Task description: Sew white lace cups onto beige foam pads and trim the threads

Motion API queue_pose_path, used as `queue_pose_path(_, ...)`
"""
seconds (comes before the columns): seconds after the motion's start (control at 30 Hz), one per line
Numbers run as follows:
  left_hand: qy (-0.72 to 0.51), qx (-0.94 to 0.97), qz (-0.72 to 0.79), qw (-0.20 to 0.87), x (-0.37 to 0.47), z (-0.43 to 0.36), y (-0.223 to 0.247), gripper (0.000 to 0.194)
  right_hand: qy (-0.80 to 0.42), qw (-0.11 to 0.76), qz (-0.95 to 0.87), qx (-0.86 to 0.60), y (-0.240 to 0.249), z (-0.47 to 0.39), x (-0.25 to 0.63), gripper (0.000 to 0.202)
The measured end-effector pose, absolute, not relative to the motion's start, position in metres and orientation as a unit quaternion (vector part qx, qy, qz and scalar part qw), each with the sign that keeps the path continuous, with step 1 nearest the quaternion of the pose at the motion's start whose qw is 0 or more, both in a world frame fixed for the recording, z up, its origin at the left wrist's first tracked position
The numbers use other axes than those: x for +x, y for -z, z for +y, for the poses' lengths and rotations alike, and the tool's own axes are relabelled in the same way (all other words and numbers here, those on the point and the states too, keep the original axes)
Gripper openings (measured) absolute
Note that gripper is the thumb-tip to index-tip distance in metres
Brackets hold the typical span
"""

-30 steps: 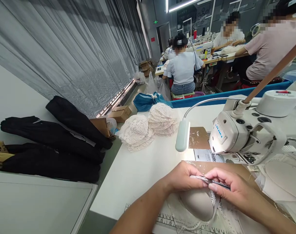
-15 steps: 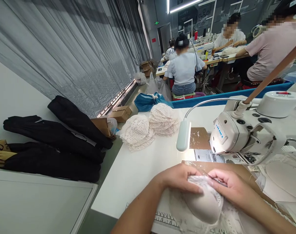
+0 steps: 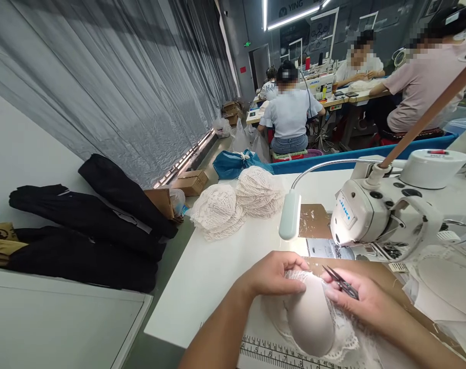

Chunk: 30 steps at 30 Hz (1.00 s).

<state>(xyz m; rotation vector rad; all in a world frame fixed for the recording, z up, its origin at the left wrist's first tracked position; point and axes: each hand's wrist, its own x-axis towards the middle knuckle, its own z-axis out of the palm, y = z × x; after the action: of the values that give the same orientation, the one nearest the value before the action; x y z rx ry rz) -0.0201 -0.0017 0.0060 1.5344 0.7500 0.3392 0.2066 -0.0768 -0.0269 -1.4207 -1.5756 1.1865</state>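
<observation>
A beige moulded cup with white lace edging (image 3: 312, 320) is held near the table's front edge. My left hand (image 3: 273, 277) pinches its upper left lace edge between thumb and fingers. On the right side, my right hand (image 3: 358, 294) has small dark scissors (image 3: 342, 283) lying across its fingers, while its thumb and fingertips touch the lace edge. The scissors' tips point up and left. Beneath the cup, more lace spreads over a printed ruler (image 3: 269, 353). Just beyond my hands stands a white sewing machine (image 3: 359, 215).
Two stacks of lace pieces (image 3: 217, 207) lie on the white table (image 3: 187, 302). A lamp (image 3: 290, 215) hangs beside the machine. More beige pieces (image 3: 448, 282) lie at right. Black garments (image 3: 83, 256) are at left. Several people sit at sewing tables behind.
The cup has turned and shifted slightly left, showing more of its smooth face. The scissors in my right hand are now more visible. My left hand has moved slightly left.
</observation>
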Motion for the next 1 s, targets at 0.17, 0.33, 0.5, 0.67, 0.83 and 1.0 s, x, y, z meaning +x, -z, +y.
queue_pose_path(0.17,-0.161,0.641,0.330,0.674,-0.007,-0.006,0.000,0.045,-0.458,0.324,-0.631,-0.535,0.025,-0.080,0.203,0.040)
queue_pose_path(0.33,-0.115,0.638,0.348,0.677,0.003,-0.008,-0.001,0.036,-0.464,0.348,-0.610,-0.541,0.022,-0.080,0.205,0.037)
queue_pose_path(0.5,-0.100,0.596,0.359,0.711,0.002,-0.008,-0.001,0.035,-0.502,0.340,-0.582,-0.541,0.018,-0.080,0.211,0.038)
queue_pose_path(0.67,-0.122,0.574,0.384,0.713,0.002,-0.008,-0.002,0.037,-0.575,0.362,-0.513,-0.524,0.014,-0.082,0.210,0.045)
queue_pose_path(0.83,-0.154,0.566,0.376,0.717,0.003,-0.009,-0.001,0.039,-0.567,0.361,-0.507,-0.540,0.020,-0.082,0.213,0.055)
queue_pose_path(1.0,-0.167,0.543,0.377,0.732,0.004,-0.010,0.001,0.042,-0.522,0.322,-0.587,-0.528,0.023,-0.081,0.219,0.051)
